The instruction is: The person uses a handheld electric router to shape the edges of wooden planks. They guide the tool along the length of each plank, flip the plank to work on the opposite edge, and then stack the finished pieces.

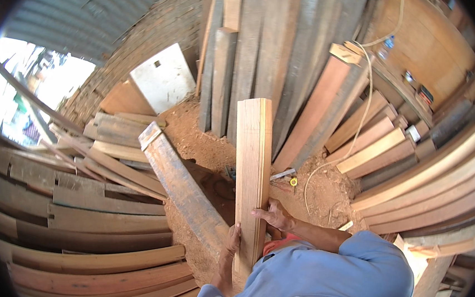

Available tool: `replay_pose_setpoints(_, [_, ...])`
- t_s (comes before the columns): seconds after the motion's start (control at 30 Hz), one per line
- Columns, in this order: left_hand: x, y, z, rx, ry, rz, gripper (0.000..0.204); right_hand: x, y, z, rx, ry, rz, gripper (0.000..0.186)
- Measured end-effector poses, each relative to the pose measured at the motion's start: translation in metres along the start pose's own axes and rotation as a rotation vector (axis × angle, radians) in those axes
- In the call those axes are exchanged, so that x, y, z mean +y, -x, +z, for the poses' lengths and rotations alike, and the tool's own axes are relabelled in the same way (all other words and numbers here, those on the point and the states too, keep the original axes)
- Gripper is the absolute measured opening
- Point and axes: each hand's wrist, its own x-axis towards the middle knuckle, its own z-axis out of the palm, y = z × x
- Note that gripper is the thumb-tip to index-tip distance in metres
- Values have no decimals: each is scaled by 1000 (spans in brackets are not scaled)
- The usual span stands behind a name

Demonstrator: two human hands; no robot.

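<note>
While the sawdust-strewn floor (333,194) lies below, the timber (249,164), likely stiff and fairly heavy, is best held by opposite long edges, where the left hand (232,240) and right hand (277,216) clasp its near half.

Your left hand (232,240) grips slightly lower, pointing upward, and your right hand (277,215) closes opposite it, thumb stretched leftward. Your left forearm (222,275) rises steeply, while your right forearm (319,235) slants in from the lower right.
</note>
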Motion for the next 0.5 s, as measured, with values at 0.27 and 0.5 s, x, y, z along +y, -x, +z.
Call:
replay_pose_setpoints(0.27, [1,-14,62,-227,-247,61,61,-21,89,-77,123,-26,-76,46])
replay_pose_setpoints(0.5, [2,-7,143,-519,0,-28,63,-15,169,-135,258,252,-87,41])
